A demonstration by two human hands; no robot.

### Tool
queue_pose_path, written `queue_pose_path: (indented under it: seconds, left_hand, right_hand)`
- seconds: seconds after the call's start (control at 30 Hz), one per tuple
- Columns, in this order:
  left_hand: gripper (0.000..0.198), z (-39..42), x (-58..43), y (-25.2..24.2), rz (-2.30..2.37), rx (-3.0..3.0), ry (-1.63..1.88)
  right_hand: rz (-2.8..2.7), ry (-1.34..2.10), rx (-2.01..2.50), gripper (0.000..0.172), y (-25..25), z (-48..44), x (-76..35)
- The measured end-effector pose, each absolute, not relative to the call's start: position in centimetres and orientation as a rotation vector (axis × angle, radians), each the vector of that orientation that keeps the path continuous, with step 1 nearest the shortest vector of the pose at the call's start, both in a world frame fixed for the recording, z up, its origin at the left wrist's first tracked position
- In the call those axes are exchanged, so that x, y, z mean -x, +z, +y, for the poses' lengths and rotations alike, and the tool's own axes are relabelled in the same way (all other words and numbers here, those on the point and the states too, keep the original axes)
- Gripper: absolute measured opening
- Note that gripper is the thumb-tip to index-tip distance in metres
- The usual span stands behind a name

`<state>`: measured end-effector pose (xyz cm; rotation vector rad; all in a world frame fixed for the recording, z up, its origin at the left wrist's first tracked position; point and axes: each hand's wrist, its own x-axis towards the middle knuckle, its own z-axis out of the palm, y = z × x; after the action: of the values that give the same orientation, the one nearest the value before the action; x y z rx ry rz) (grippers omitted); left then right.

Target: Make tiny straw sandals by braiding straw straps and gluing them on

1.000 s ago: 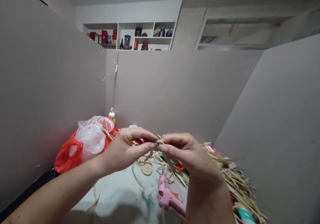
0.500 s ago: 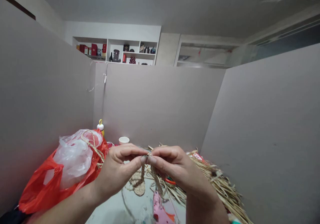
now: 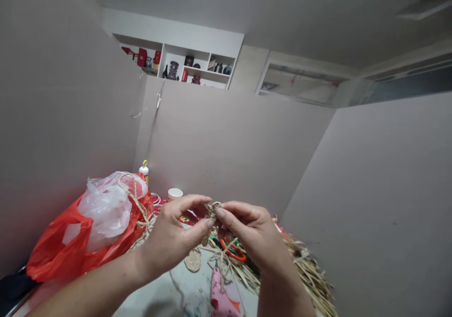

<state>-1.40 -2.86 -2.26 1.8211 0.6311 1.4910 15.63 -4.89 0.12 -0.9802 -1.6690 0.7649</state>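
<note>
Straw braid (image 3: pixel 213 207), 6 o'clock: partly hidden by left hand (image 3: pixel 176 232) and right hand (image 3: pixel 259 232), weave too small to tell. Pink glue gun (image 3: pixel 221 293), 6 o'clock: cut by bottom edge. Straw bundle (image 3: pixel 312 272), 5 o'clock: partly behind right forearm (image 3: pixel 284 291). Dark item (image 3: pixel 14 286), 8 o'clock: cut by left edge.

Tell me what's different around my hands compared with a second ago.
Your left hand has spread its index finger upward, away from its thumb, leaving more of the straw braid showing; whether it fully let go is unclear. The camera view has shifted too. Unchanged: your right hand pinches the braid, and the pink glue gun, red plastic bag and straw bundle appear to lie where they were.
</note>
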Motion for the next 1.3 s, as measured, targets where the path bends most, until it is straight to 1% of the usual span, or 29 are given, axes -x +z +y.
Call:
queue_pose_path:
  seconds: [0.13, 0.27, 0.43, 0.57, 0.77, 1.07, 1.2, 1.3]
  left_hand:
    - [0.019, -2.9, 1.6, -2.2, 0.543, -1.75, 1.402]
    - [0.021, -2.4, 1.5, -2.3, 0.408, -1.623, 1.319]
    - [0.016, -2.6, 1.5, -2.3, 0.482, -1.726, 1.449]
    - [0.022, -3.0, 1.3, -2.5, 0.499, -1.808, 1.524]
    - [0.026, -3.0, 0.6, -3.2, 0.425, -1.623, 1.398]
    - [0.028, -2.9, 0.4, -3.5, 0.454, -1.622, 1.462]
    - [0.029, -2.9, 0.5, -3.5, 0.501, -1.687, 1.477]
    - [0.029, -2.9, 0.5, -3.5, 0.52, -1.689, 1.467]
  right_hand:
    - [-1.687, 0.763, 1.008, 0.027, 0.1, -4.9, -15.7]
    - [-1.736, 0.755, 1.021, 0.031, 0.2, -5.0, -15.9]
    - [-1.744, 0.698, 1.023, 0.03, 0.4, -5.2, -15.8]
    - [-1.71, 0.704, 0.978, 0.027, 0.4, -5.3, -15.7]
    - [-1.673, 0.701, 0.967, 0.025, 0.4, -5.3, -15.7]
    - [-1.561, 0.753, 0.951, 0.023, 0.1, -4.8, -15.9]
    - [-1.545, 0.659, 0.929, 0.02, 0.0, -4.7, -16.0]
    - [-1.587, 0.595, 0.956, 0.025, 0.0, -4.8, -16.0]
